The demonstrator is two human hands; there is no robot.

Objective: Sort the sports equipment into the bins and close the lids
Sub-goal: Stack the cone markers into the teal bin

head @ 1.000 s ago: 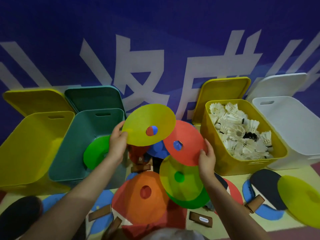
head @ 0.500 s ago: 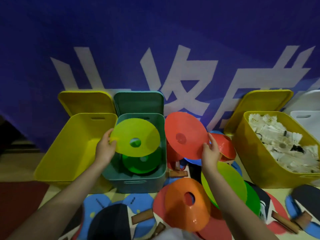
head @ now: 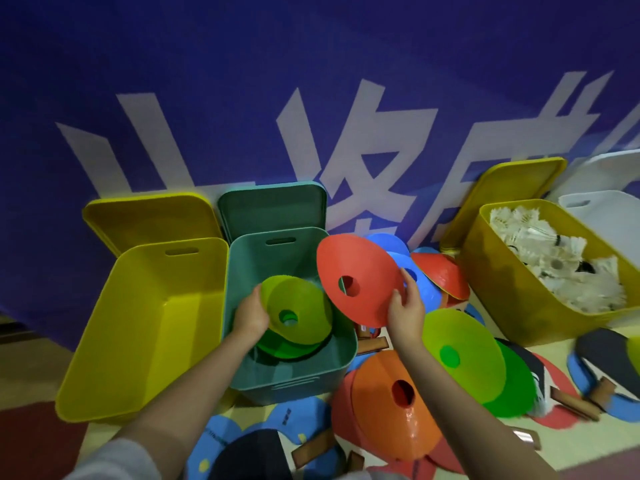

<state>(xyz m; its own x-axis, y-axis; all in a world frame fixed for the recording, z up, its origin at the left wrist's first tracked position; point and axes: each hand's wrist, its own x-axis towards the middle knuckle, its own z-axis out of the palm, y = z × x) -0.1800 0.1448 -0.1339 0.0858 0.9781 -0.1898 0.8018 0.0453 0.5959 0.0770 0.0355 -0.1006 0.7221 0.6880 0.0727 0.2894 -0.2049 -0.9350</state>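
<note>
My left hand (head: 250, 315) reaches inside the teal bin (head: 242, 271) and grips the rim of a yellow-green disc cone (head: 304, 306), which sits tilted over a green cone (head: 277, 349) lying in the bin. My right hand (head: 405, 311) pinches the edge of a red disc cone (head: 367, 271), held upright just right of the bin's rim. On the floor lie an orange cone (head: 381, 403), a lime cone (head: 464, 351) on a green one (head: 516, 386), and blue and red cones (head: 436, 271) behind.
An open yellow bin (head: 149, 327) stands left of the teal one, lids leaning on the blue wall. At right a yellow bin (head: 498, 282) holds shuttlecocks (head: 554, 258), beside a white bin (head: 609, 216). Table-tennis paddles (head: 602, 351) lie scattered on the floor.
My left hand has lowered the yellow-green cone down into the teal bin onto the green one. My right hand still holds the red cone, now closer to the bin.
</note>
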